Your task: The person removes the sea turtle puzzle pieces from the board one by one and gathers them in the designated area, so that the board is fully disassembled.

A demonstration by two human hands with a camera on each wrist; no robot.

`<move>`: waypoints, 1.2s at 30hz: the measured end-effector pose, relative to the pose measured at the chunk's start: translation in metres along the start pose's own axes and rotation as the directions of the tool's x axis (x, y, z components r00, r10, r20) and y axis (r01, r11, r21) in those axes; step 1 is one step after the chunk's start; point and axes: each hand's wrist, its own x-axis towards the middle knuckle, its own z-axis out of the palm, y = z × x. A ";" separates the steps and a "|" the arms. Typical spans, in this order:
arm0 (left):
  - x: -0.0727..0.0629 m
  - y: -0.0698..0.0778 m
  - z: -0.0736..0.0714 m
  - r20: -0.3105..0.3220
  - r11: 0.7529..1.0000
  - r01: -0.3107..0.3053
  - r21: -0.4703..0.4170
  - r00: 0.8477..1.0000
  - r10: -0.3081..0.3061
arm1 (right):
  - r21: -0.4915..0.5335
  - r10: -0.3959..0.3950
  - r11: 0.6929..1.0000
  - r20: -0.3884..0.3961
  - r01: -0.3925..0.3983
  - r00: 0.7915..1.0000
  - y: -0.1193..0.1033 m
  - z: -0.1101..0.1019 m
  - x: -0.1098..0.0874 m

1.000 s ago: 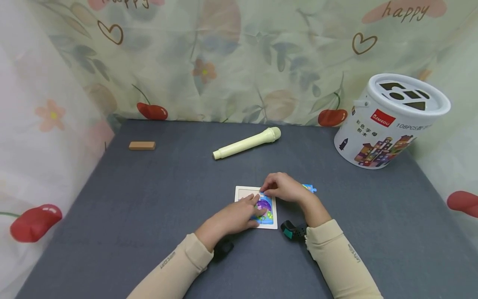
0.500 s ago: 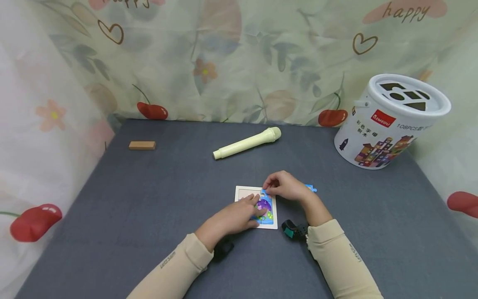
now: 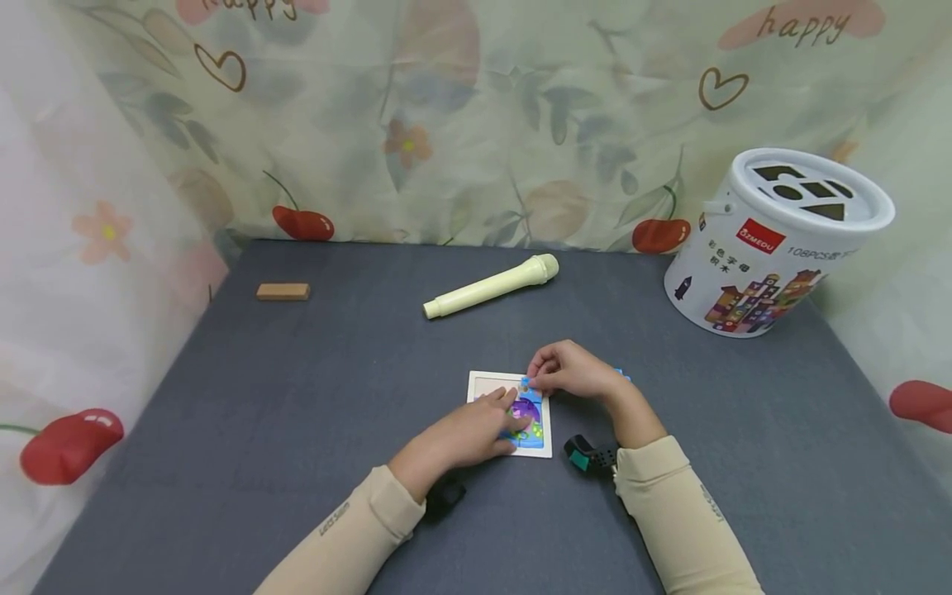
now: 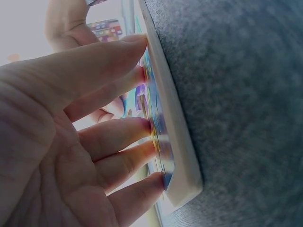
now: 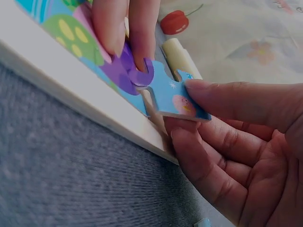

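My left hand (image 3: 468, 428), fingers extended, touches the puzzle (image 3: 547, 442). At its far right corner, my right hand (image 3: 571, 370) pinches a piece (image 5: 170, 98): probably light, stiff (slick-faced, I judge); best held by its outer edge.

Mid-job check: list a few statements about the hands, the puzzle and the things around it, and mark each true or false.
1. The right hand pinches a blue puzzle piece. True.
2. The left hand grips the cream microphone. False: its fingers rest on the pieces in the frame, and the microphone lies on the table, touched by neither hand.
3. The wooden block lies to the left of the microphone. True.
4. The puzzle frame is completely filled. False: bare backing shows in its far left corner.
5. The white bucket has shaped holes in its lid. True.
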 end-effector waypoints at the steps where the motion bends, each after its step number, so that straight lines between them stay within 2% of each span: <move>1: 0.000 0.000 0.000 -0.001 1.000 -0.002 0.001 1.000 0.002 | 0.019 0.001 1.000 0.004 -0.002 1.000 0.000 0.000 0.000; 6: 0.000 0.001 0.001 -0.008 1.000 -0.012 0.017 1.000 0.012 | 0.076 0.009 0.997 0.016 -0.010 1.000 0.001 0.000 0.000; 15: 0.001 0.001 0.002 -0.014 1.000 -0.003 0.016 1.000 0.003 | 0.061 0.029 0.998 0.008 -0.029 1.000 0.003 -0.014 -0.004; 21: 0.001 0.000 0.002 -0.021 0.999 -0.009 0.033 1.000 0.010 | 0.076 0.094 0.993 -0.043 -0.090 0.995 0.014 -0.034 -0.015; 29: 0.000 0.000 0.004 -0.028 0.999 -0.019 0.030 0.999 0.020 | 0.084 0.108 0.991 -0.092 -0.100 0.990 0.037 -0.067 -0.037; 36: 0.001 -0.001 0.005 -0.022 0.998 -0.020 0.053 1.000 0.021 | 0.070 0.135 0.989 -0.101 -0.128 0.986 0.058 -0.091 -0.057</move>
